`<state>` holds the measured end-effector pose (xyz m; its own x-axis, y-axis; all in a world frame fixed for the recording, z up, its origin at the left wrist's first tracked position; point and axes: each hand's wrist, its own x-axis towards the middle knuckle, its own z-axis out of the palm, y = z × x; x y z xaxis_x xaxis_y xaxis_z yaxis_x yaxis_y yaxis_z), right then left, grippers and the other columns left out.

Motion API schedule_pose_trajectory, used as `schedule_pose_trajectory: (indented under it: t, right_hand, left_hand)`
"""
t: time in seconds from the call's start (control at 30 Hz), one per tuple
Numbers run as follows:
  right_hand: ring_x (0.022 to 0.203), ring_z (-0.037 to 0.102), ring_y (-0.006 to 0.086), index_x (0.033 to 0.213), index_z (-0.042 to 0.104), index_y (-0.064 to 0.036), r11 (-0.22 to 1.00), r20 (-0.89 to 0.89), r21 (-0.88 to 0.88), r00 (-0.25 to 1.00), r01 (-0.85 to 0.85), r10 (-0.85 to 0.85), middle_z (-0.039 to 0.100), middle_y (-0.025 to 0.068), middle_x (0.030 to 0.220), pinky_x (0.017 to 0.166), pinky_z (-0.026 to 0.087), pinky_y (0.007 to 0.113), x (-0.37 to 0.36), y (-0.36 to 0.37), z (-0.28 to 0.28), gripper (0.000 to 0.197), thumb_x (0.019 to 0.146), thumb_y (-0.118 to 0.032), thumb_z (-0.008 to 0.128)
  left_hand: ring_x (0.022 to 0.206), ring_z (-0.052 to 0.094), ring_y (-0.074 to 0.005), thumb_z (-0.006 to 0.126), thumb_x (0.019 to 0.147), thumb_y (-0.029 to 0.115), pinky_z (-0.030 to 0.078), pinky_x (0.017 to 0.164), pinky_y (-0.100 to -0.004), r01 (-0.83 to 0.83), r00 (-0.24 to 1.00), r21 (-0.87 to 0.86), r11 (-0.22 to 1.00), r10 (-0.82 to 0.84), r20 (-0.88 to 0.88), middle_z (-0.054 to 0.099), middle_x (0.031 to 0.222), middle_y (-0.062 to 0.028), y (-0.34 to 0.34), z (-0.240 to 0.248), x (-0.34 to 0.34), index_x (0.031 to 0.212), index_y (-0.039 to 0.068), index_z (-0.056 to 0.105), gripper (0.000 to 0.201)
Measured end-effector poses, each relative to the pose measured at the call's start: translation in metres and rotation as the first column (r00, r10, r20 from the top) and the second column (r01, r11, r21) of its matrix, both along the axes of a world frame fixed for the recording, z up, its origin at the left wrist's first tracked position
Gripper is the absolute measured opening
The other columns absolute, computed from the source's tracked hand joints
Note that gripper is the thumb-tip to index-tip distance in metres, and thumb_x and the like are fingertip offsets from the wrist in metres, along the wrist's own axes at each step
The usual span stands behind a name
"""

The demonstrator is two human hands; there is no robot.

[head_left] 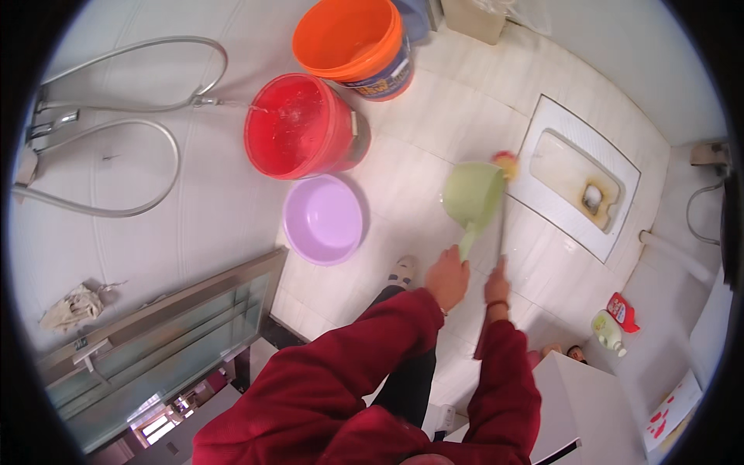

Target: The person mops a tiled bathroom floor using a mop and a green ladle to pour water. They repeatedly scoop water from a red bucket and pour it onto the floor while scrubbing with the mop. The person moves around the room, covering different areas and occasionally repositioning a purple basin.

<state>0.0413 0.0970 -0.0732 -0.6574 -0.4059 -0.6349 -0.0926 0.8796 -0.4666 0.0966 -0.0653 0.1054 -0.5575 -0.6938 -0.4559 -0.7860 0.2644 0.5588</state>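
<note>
My left hand (448,277) is closed around the handle of a pale green water dipper (467,192), which is tilted above the tiled floor. Just to its right, my right hand (497,288) grips a long, thin-handled brush (502,225). The brush's red and yellow head (506,163) is blurred and sits at the dipper's far right rim; whether they touch I cannot tell. Both stand close to the left edge of a white squat toilet (539,167), whose bowl has brown stains around the drain.
Water runs from a hose (203,101) into a red bucket (271,143). Behind it stands an orange bucket (341,43), and nearer me a purple basin (322,221). Two bottles, a green-white one (607,332) and a red one (622,311), lie at right. A white cabinet (589,403) is near my right arm.
</note>
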Motion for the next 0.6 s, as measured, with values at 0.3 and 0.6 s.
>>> schedule_pose_trajectory:
  t: [0.3,0.6]
  right_hand:
    - [0.078,0.057,0.0445,0.135,0.019,-0.0146,0.976,-0.032,0.201,0.996,-0.08,0.088,0.06,0.0277,0.084,0.07,0.046,0.051,-0.052,-0.081,-0.048,0.051,0.087,-0.017,0.036]
    - [0.077,0.058,0.0429,0.137,0.018,-0.0173,0.919,0.103,0.282,0.961,-0.277,0.258,0.06,0.0275,0.082,0.068,0.046,0.05,-0.004,-0.06,0.031,0.053,0.088,-0.021,0.037]
  left_hand:
    - [0.076,0.056,-0.0379,0.05,0.082,0.02,0.046,0.064,-0.0446,0.103,0.994,-0.114,0.988,-0.096,0.061,0.055,0.091,-0.0206,-0.047,-0.046,0.008,0.107,-0.001,0.044,0.033]
    - [0.07,0.058,-0.0341,0.05,0.081,0.02,0.046,0.057,-0.0427,0.06,0.998,0.056,0.997,-0.06,-0.002,0.055,0.085,-0.0183,-0.075,-0.011,0.001,0.107,-0.001,0.044,0.034]
